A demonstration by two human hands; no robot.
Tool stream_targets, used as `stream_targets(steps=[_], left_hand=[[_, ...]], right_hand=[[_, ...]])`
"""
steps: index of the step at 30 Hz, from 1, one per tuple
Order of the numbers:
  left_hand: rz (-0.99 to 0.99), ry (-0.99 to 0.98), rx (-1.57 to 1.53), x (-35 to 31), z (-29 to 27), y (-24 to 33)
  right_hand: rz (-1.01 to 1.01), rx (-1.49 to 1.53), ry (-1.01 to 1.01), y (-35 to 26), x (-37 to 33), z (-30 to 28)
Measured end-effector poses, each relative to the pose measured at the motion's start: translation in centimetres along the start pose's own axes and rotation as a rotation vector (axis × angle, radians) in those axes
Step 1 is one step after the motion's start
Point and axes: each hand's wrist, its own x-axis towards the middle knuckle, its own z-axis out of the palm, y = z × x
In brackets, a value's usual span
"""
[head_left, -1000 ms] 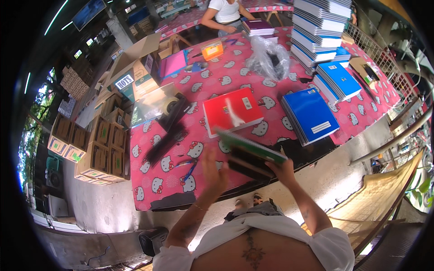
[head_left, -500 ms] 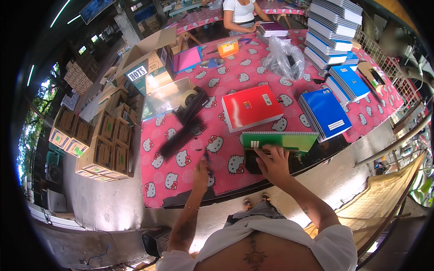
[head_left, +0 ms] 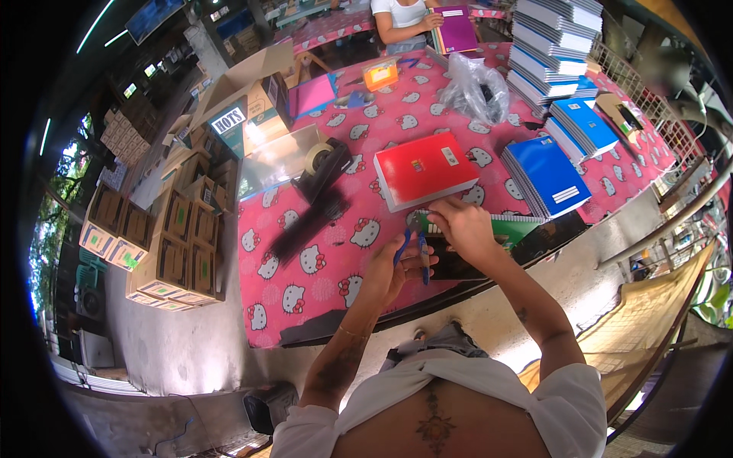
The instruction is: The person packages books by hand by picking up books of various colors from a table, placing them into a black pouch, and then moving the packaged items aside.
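Note:
My left hand (head_left: 391, 267) holds pliers (head_left: 424, 259) with blue handles spread apart, their grey head by the left end of the spiral edge of a green notebook (head_left: 527, 231). My right hand (head_left: 463, 231) has its fingers closed at that same end of the notebook, close to the pliers' head. The green notebook lies at the table's near edge, partly hidden by my right hand and forearm. Just beyond it sits a red notebook stack (head_left: 426, 169). To the right is a stack of blue spiral notebooks (head_left: 546, 175).
A bundle of thin black strands (head_left: 309, 229) lies left of my hands, below a black tape dispenser (head_left: 324, 169). An open carton (head_left: 248, 114) stands far left. A tall notebook pile (head_left: 551, 53) and clear plastic bag (head_left: 475, 90) are farther back. Across the table a person holds a purple notebook (head_left: 454, 30).
My left hand has moved right and forward, bringing the pliers to the green notebook's spiral end. My right hand has shifted up to that edge. The person opposite has lifted a purple notebook.

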Motion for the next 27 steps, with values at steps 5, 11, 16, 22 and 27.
stream_targets(steps=[5, 11, 16, 22, 27], left_hand=[[-0.064, -0.009, -0.078, 0.3, -0.3, 0.4], [0.646, 0.144, 1.421, 0.8, 0.0, 1.0], [0.322, 0.070, 1.035, 1.5, -7.6, 0.3], [0.633, 0.489, 1.962, 2.1, -13.0, -5.9], [0.675, 0.477, 1.563, 10.8, -10.1, -4.1]], right_hand=[[-0.007, 0.027, 0.019, 0.1, -0.1, 0.3], [-0.074, -0.007, 0.020, 1.4, -0.6, -0.8], [0.024, -0.163, -0.081, 7.3, -2.1, -6.1], [0.433, 0.277, 0.305, 25.1, 0.8, -16.3], [0.874, 0.110, -0.040, 48.6, -4.6, -13.5]])
